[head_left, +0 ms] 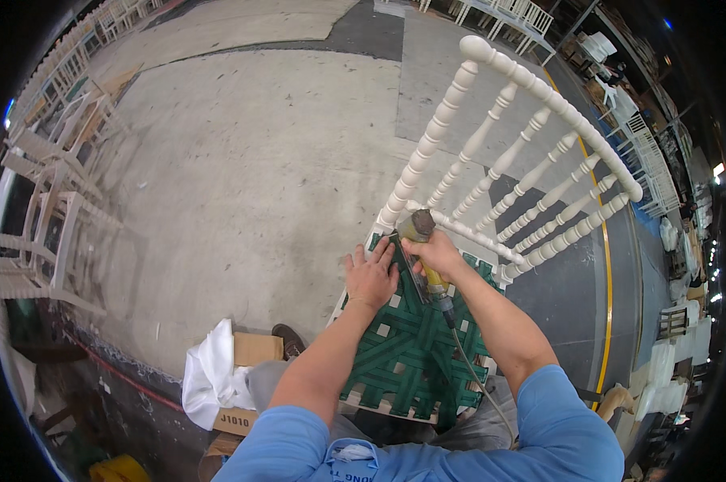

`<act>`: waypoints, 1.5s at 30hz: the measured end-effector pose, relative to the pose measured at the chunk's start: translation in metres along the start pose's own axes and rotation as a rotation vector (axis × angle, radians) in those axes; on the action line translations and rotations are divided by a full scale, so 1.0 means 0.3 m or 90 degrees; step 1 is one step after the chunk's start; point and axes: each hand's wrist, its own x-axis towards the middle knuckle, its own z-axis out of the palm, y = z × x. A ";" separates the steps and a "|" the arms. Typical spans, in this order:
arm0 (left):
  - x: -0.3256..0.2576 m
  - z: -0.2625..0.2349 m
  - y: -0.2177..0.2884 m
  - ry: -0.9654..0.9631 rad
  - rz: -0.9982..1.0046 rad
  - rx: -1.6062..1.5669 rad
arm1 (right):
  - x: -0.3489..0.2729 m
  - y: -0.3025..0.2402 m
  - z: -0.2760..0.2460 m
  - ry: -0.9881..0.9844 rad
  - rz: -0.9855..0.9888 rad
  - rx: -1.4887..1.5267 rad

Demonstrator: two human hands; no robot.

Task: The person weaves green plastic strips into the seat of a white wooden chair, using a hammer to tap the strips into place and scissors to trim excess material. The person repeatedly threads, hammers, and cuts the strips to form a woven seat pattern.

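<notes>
In front of me is a white chair with a turned-spindle back (432, 132) at its far end. Green webbing strips (395, 361) are woven across its seat. My right hand (443, 255) grips a yellow-and-dark pneumatic staple gun (418, 227), whose nose is over the back left part of the seat. An air hose (469, 363) runs from the tool's handle toward my lap. My left hand (371, 279), fingers spread, rests on the webbing and seat edge at the back left corner, just left of the tool. The gun's tip is hard to make out.
A cardboard carton (257, 349) with white cloth (210, 373) draped over it is left of my knee, beside a dark shoe (287, 339). White chairs (66, 241) lie along the left. More chairs line the far right, beyond a yellow floor line (607, 281).
</notes>
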 end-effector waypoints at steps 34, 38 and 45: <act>-0.021 -0.002 -0.033 0.138 0.054 -0.199 | -0.027 -0.024 0.052 -0.036 -0.053 -0.037; -0.020 0.002 -0.035 0.091 0.029 -0.237 | -0.032 -0.014 0.037 -0.015 -0.044 -0.047; -0.015 0.008 -0.030 0.162 0.049 -0.251 | -0.010 0.000 0.017 0.021 -0.005 -0.082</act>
